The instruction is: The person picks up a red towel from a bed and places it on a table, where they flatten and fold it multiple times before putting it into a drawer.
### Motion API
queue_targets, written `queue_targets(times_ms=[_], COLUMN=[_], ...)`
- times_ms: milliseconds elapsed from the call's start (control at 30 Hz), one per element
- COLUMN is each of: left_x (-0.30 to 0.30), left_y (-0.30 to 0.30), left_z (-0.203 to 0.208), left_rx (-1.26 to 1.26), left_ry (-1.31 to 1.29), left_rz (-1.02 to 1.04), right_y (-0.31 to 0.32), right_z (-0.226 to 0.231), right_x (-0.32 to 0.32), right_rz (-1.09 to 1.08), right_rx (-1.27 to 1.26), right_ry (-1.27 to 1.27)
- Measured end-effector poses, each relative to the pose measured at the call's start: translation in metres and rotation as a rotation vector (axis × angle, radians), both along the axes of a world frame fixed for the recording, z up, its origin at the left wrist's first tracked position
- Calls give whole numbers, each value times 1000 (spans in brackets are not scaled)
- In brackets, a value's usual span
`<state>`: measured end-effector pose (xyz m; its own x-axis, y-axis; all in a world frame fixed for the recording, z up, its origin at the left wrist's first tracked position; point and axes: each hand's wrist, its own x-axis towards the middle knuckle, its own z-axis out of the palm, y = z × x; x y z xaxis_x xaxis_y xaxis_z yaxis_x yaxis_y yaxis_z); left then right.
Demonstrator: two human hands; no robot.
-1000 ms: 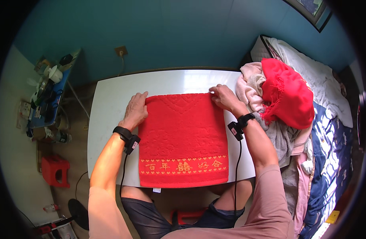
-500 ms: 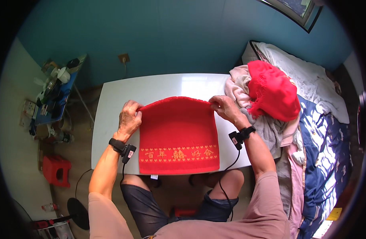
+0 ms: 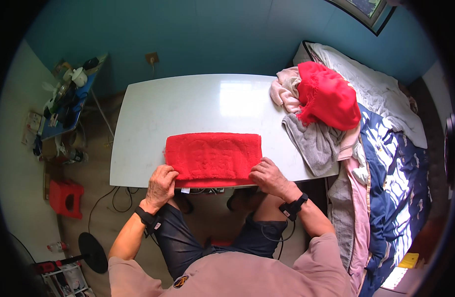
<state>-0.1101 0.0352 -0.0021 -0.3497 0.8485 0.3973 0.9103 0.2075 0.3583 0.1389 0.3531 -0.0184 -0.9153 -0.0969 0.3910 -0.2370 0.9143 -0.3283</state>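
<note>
A red towel (image 3: 212,154) lies folded over on the white table, along its near edge. Its upper layer has an embossed pattern, and a thin strip of the lower layer shows at the front with a small white tag. My left hand (image 3: 161,184) pinches the towel's near left corner. At the near right corner, the fingers of my right hand (image 3: 271,177) close on the cloth. Both thumbs and fingertips are partly hidden against the fabric. Each wrist wears a black strap with a small device and a cable.
At the table's (image 3: 188,104) right lie a bright red fringed cloth (image 3: 329,96), a grey towel (image 3: 314,143) and pink cloths, next to a bed with a navy cover (image 3: 390,183). A cluttered blue side table (image 3: 71,111) and a red stool (image 3: 66,198) stand left.
Both hands have drawn the towel's far edge toward me and down, folding it over onto the near part. The patterned lettering band is now covered.
</note>
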Motion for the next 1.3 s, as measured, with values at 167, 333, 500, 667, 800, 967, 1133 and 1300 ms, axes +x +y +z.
queue_targets(times_ms=[167, 333, 500, 667, 800, 967, 1133, 1300], left_x=[3, -3, 2, 9, 6, 2, 4, 15], left_y=[-6, -9, -14, -10, -8, -8, -9, -2], left_z=[-4, 1, -8, 5, -1, -14, -12, 19], left_rx=[47, 203, -23, -172, -199, -212, -203, -310], left_ry=[-46, -60, -23, -20, 108, 252, 263, 113], left_rz=[-5, 42, -31, -84, -95, -200, -241, -234], right_y=[-9, -11, -20, -21, -16, -11, -6, -7], right_z=[6, 21, -6, 6, -1, -11, -20, -5], right_x=[3, 5, 17, 17, 17, 19, 23, 26], right_rz=[-84, -114, -136, -155, -106, -67, -87, -24], right_rx=[-50, -56, -123, -25, -15, -84, -145, -53], right_ry=[60, 139, -47, -129, -96, -15, -2, -54])
